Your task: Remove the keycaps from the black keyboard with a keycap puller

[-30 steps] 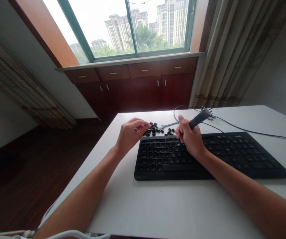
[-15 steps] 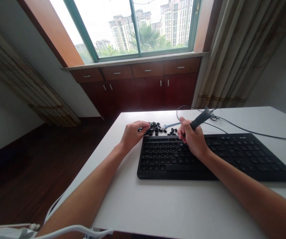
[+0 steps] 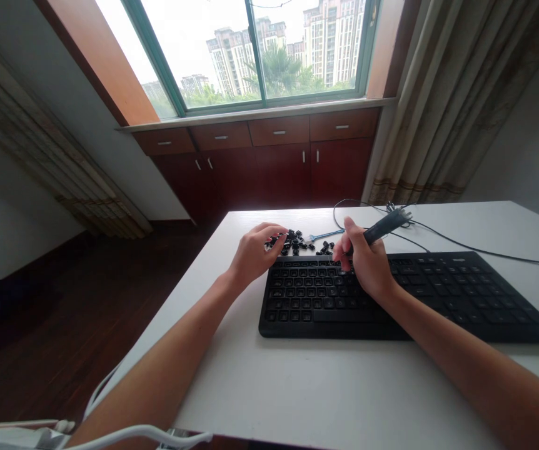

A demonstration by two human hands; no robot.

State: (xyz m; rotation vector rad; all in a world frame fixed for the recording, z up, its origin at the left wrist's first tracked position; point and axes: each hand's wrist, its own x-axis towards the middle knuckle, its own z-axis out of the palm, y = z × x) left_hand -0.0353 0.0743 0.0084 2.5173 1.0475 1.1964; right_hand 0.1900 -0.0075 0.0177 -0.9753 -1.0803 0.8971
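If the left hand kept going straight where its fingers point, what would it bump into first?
The left hand would probably meet the loose cluster of small black square plastic keycaps first; whether it touches some now is hard to tell.

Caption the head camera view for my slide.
Left hand at loose black keycaps; right hand holding a dark tool over a black computer keyboard missing some keycaps.

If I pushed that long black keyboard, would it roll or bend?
The keyboard likely won't roll, because it lies flat. It seems stiff: its front edge runs straight. It might slide, as the white table looks smooth.
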